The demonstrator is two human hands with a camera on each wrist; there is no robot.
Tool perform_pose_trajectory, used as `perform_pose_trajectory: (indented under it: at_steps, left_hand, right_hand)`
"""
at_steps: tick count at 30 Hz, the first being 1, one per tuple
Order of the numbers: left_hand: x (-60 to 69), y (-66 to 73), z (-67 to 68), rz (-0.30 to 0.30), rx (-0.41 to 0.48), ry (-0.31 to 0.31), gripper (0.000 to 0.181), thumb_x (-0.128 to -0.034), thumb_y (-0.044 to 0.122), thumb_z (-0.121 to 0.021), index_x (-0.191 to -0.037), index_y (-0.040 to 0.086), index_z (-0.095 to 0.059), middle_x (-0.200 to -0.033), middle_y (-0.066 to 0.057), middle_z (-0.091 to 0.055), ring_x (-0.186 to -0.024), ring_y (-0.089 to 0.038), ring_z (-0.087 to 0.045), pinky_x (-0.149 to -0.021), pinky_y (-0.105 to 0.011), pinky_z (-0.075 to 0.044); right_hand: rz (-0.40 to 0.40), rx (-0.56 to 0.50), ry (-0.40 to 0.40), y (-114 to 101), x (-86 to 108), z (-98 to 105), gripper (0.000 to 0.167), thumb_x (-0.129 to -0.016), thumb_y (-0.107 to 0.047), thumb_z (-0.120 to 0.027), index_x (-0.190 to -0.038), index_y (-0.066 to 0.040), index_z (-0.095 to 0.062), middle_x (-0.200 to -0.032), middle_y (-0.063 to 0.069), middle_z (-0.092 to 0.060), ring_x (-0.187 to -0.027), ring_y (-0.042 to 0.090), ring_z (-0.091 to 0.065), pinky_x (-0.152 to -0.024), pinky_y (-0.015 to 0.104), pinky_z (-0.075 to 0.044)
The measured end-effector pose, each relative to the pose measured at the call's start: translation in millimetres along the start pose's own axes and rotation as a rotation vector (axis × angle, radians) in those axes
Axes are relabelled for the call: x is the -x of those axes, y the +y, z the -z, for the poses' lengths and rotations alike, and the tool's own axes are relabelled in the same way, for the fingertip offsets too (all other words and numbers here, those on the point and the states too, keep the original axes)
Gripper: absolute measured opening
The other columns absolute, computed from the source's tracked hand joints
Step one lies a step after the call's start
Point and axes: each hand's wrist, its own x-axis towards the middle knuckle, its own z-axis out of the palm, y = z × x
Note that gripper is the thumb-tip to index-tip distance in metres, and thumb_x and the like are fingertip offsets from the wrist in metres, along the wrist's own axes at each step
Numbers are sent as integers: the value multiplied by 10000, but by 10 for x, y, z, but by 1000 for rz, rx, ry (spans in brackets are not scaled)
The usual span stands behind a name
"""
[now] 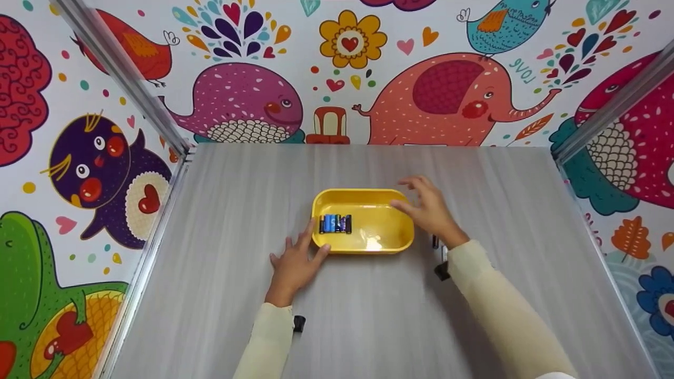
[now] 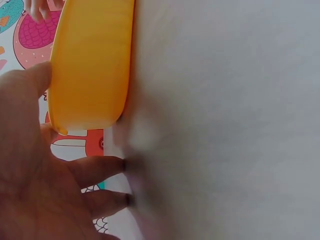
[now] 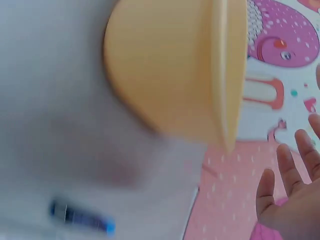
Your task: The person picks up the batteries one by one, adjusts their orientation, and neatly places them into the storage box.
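A yellow oval plastic tub sits on the table with a row of several batteries along its left end inside. My left hand touches the tub's left end, thumb and forefinger at the rim. The other left fingers spread down toward the table, as the left wrist view shows. Above the tub's right end my right hand hovers with relaxed, spread fingers, holding nothing. In the right wrist view, a dark battery with a blue end lies on the table beside the tub, blurred.
The grey wood-grain table extends around the tub. Walls printed with cartoon animals stand behind it and at both sides, with metal posts at the corners. Under my right forearm, another dark battery is partly visible.
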Motion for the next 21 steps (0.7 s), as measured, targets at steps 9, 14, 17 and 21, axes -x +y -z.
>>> perform_pose_trajectory:
  at_steps: [9, 14, 17, 21]
  left_hand:
    - [4, -6, 8, 4, -8, -14, 822, -909, 831, -401, -1589, 558, -30, -1632, -100, -396, -1547, -459, -215, -1116, -834, -23]
    - [5, -10, 15, -11, -25, -3, 813, -925, 810, -407, -1599, 539, -42, -1626, -105, -407, -1536, -477, -231, -1104, -849, -57]
    - [3, -11, 12, -14, -29, 1, 809, -930, 804, -407, -1598, 540, -36, -1626, -97, -409, -1535, -476, -233, -1105, -849, -65]
    - [4, -9, 3, -19, -26, -1, 809, -928, 807, -402, -1596, 545, -29, -1630, -94, -403, -1534, -480, -233, -1103, -850, -56]
  right_hand:
    - [-104, 99, -15, 479, 419, 380, 595, -884, -401, -803, -1360, -118, -586, -1353, 103, -548, -1227, 358, -533, -1058, 584, -473]
    - [-115, 127, -63, 705, 608, 335, 633, -886, -422, -798, -1382, -90, -588, -1370, 127, -533, -1255, 349, -504, -1055, 576, -452]
    - [-117, 146, -90, 797, 689, 279, 651, -876, -413, -811, -1386, -71, -591, -1374, 144, -529, -1274, 353, -494, -1078, 581, -427]
    - [-121, 195, -105, 893, 784, 205, 662, -853, -392, -837, -1382, -73, -601, -1367, 147, -537, -1276, 363, -506, -1091, 583, -423]
